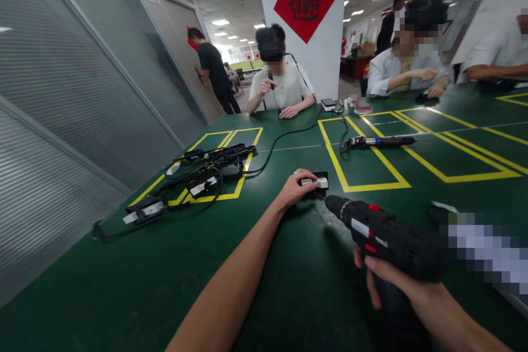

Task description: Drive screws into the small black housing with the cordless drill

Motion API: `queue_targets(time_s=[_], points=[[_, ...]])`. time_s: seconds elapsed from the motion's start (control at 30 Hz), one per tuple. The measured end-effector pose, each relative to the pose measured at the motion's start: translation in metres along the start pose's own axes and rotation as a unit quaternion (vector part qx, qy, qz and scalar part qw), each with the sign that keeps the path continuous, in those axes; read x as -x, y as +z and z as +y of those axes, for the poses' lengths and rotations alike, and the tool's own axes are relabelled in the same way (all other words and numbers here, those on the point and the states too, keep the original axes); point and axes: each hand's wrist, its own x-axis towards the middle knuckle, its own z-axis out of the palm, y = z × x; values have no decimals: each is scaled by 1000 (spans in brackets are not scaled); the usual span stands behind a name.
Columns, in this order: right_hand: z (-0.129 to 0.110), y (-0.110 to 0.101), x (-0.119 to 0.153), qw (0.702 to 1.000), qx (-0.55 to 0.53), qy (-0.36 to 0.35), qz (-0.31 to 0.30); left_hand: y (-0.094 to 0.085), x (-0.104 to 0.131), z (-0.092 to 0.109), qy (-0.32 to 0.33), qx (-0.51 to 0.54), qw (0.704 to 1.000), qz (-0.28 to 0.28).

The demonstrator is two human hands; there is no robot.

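A black cordless drill point(385, 234) with red buttons is gripped by its handle in my right hand point(406, 280). Its chuck points away and to the left, and a thin bit reaches toward my left hand point(296, 188). The fingers of that hand are closed over the near-left side of a small black box point(324, 176) lying on the table, with a pale piece point(323, 182) inside it. The drill's tip is close beside the box; whether it touches cannot be made out. What lies under my left fingertips is hidden.
Black adapters with cables point(206, 176) lie in a heap at left. A pen-shaped electric screwdriver point(383, 141) rests among yellow tape rectangles point(371, 187) on the green table point(157, 286). A cable crosses the middle. Two people point(284, 80) sit opposite wearing headsets; more people are beyond.
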Motion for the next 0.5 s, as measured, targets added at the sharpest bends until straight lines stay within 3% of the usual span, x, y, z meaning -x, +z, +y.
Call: queue_targets(time_s=[0.5], points=[[0, -1, 0, 1000, 6, -11, 14, 0, -1, 4, -11, 2, 1000, -2]])
